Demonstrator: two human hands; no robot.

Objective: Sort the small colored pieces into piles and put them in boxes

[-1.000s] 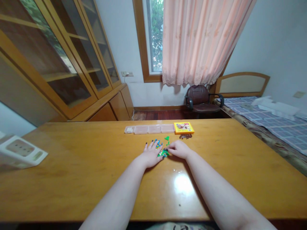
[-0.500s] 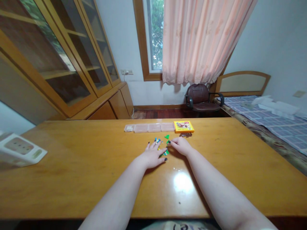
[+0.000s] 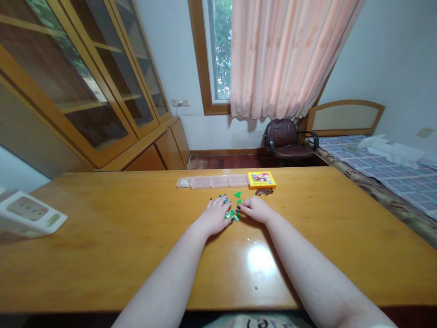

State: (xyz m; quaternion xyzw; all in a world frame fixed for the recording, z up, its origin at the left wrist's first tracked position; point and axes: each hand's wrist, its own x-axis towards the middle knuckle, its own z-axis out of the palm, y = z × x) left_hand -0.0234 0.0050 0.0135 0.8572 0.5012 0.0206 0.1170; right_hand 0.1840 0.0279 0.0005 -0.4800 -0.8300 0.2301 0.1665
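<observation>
My left hand [image 3: 215,217] lies palm down on the wooden table, its fingers spread over small blue pieces [image 3: 224,199]. Beside its thumb is a small heap of green and white pieces [image 3: 235,216], which look like toy building bricks. My right hand [image 3: 256,209] rests just right of this heap, thumb and forefinger close together; whether a piece is between them is too small to tell. Just beyond its fingertips lies a small green piece [image 3: 239,202], and farther back a larger green piece [image 3: 237,194]. Brown pieces [image 3: 264,192] are gathered beyond my right hand.
A row of clear plastic trays [image 3: 220,181] lies along the table's [image 3: 136,255] far side, next to a yellow box [image 3: 261,180]. At the left stands a white box-like object [image 3: 32,213]. A brown office chair [image 3: 283,139] stands behind the table, with a bed [image 3: 385,168] at right.
My right fingertips have moved slightly nearer me, from the small green piece toward the heap. My left hand has shifted slightly, its thumb drawn in, so more of the heap shows.
</observation>
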